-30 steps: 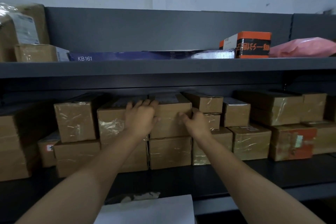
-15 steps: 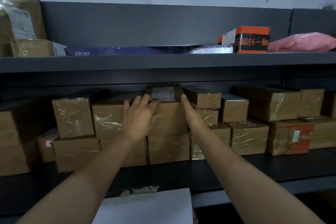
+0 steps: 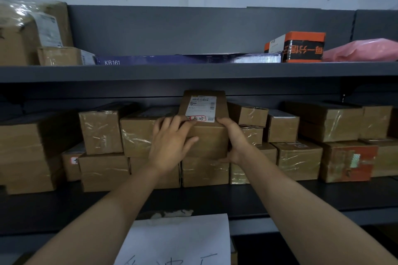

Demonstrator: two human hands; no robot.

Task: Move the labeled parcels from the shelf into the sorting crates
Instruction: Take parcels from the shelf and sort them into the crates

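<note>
A brown cardboard parcel (image 3: 210, 140) with a white shipping label (image 3: 201, 108) on its top sits in the middle of the lower shelf (image 3: 323, 197), tilted so the label faces me. My left hand (image 3: 170, 144) lies over its front left corner and top edge. My right hand (image 3: 233, 139) grips its right side, thumb under the bottom edge. Both hands hold this parcel. It rests on a lower box (image 3: 205, 171). No sorting crate is in view.
Rows of taped brown boxes (image 3: 101, 130) fill the lower shelf on both sides. The upper shelf (image 3: 193, 70) holds a flat blue KB161 box (image 3: 172, 59), an orange box (image 3: 301, 46), a pink bag (image 3: 361, 50) and wrapped parcels at left. A white paper sheet (image 3: 178, 241) hangs below.
The parcel has tipped up and come forward out of the row, showing its label. Both hands have shifted from its top edge to grip its front and sides.
</note>
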